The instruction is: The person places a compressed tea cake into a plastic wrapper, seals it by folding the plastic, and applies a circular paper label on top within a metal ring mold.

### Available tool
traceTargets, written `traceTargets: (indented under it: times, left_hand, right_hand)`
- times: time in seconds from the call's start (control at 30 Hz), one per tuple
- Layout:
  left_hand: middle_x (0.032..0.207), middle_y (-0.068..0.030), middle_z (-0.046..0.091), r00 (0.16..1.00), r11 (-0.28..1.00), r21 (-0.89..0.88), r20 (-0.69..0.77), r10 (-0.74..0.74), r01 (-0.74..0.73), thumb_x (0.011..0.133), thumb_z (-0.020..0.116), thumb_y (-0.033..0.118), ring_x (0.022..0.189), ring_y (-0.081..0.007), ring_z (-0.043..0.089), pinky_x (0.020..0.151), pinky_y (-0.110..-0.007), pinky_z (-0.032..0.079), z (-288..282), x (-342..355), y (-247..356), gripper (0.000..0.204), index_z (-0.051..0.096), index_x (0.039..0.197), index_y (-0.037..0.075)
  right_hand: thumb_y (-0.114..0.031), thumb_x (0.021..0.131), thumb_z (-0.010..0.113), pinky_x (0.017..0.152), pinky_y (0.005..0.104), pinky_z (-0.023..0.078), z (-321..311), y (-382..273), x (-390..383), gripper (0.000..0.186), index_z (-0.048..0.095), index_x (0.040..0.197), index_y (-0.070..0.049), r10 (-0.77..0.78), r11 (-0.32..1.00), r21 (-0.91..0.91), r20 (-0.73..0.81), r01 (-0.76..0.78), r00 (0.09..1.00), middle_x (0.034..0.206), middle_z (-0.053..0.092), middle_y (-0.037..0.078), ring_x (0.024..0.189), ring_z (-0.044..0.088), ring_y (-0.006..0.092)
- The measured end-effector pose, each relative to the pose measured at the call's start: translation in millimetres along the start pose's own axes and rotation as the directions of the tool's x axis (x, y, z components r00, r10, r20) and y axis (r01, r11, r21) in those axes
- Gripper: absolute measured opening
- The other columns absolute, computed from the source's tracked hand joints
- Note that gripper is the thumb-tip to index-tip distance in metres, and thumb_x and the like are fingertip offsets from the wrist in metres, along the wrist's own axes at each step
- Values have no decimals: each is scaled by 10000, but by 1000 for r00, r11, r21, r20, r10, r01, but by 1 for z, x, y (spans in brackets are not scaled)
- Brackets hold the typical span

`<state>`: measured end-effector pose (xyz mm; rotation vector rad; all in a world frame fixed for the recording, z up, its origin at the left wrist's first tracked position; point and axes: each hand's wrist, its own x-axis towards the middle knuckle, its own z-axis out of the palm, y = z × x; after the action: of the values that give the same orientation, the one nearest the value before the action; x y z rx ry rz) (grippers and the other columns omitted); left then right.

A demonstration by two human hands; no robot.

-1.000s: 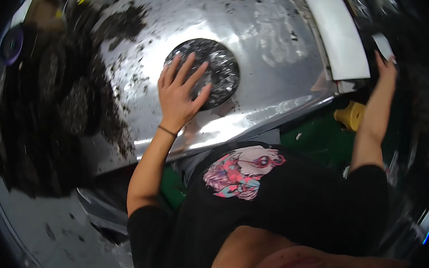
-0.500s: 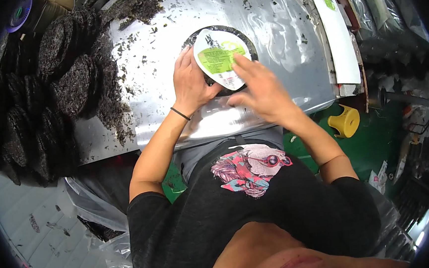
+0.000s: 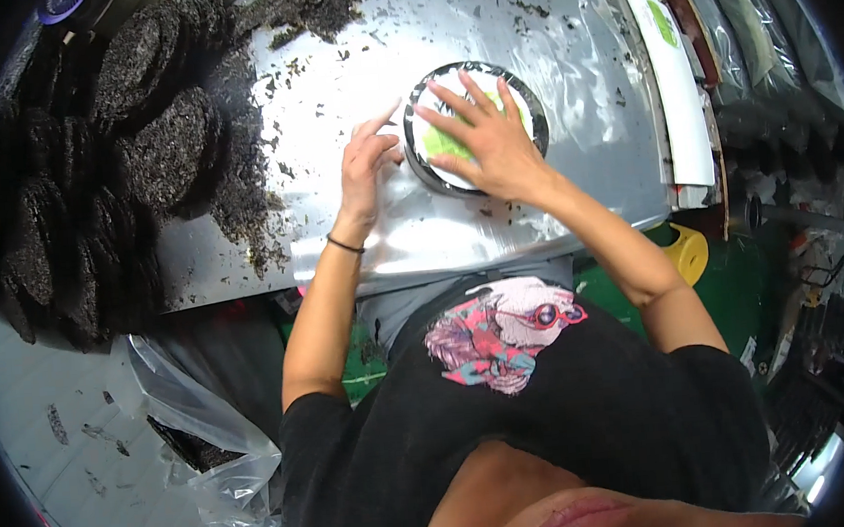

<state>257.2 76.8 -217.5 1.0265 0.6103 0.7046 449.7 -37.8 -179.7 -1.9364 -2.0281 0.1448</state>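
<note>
A dark round cake of what looks like dried seaweed [image 3: 541, 136] lies on the metal tabletop in front of me, with a shiny, plastic-like surface. On top of it is a round white and green label [image 3: 441, 147]. My right hand [image 3: 494, 143] rests on the label with fingers spread, covering much of it. Just left of the cake, my left hand [image 3: 365, 174] holds nothing that I can see; its index finger points out and the other fingers are loosely bent. A dark band circles my left wrist.
Several stacks of dark round seaweed cakes [image 3: 167, 149] fill the table's left side, with loose flakes [image 3: 311, 7] scattered nearby. White and green labels [image 3: 683, 113] lie along the right edge. A yellow stool [image 3: 688, 255] stands on the green floor; clear plastic bags [image 3: 226, 473] hang at lower left.
The label, tilted and loose over the cake before, now lies flat on it. My right hand has come down onto it, spread out. My left hand has left the cake's edge.
</note>
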Motion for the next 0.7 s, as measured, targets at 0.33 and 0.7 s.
traceTargets:
  times: [0.33, 0.7]
  left_hand:
    - [809, -128, 691, 742, 649, 593, 125, -659, 476, 1049, 456, 165, 686, -201, 725, 576, -326, 615, 12, 32, 63, 362, 491, 1361, -16]
    - [616, -160, 665, 988, 403, 915, 49, -148, 15, 855, 605, 61, 477, -214, 676, 467, -332, 559, 72, 10, 76, 386, 566, 1214, -73]
  right_hand:
    - [-494, 972, 567, 1205, 648, 126, 7, -5, 0, 532, 534, 1466, -298, -56, 998, -45, -133, 51, 990, 1582, 415, 8, 1507, 290, 321]
    - [-510, 953, 593, 1210, 643, 99, 7, 1, -17, 569, 513, 1479, -308, -8, 998, 54, -186, 18, 983, 1589, 394, 3, 1514, 270, 321]
